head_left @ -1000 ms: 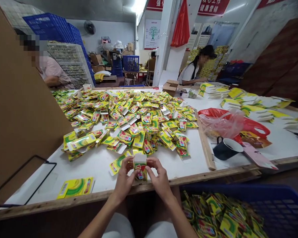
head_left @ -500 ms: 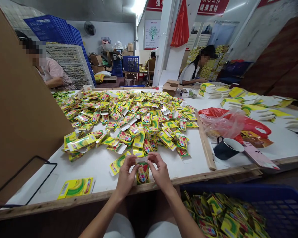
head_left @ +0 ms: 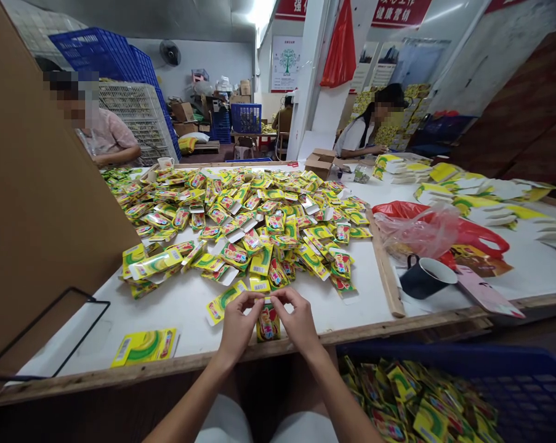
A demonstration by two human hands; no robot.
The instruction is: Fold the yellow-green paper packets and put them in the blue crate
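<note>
My left hand (head_left: pixel 237 325) and my right hand (head_left: pixel 296 323) pinch the top of one small yellow-green carton (head_left: pixel 268 324) between them, just above the near edge of the white table (head_left: pixel 180 304). Fingertips of both hands meet over the carton's top flap. Right behind it spreads a big pile of flat printed cartons (head_left: pixel 245 224). One flat carton (head_left: pixel 145 346) lies alone to the left of my hands.
A blue crate (head_left: pixel 467 394) of folded cartons sits low right. A black cup (head_left: pixel 424 277), a red plastic bag (head_left: pixel 437 231) and a wooden strip (head_left: pixel 383 271) lie to the right. A brown cardboard sheet (head_left: pixel 32 203) stands at left. Other people sit at the far side.
My fingers have come together over the carton's top and the white flap has gone down. The carton has sunk slightly toward the table edge.
</note>
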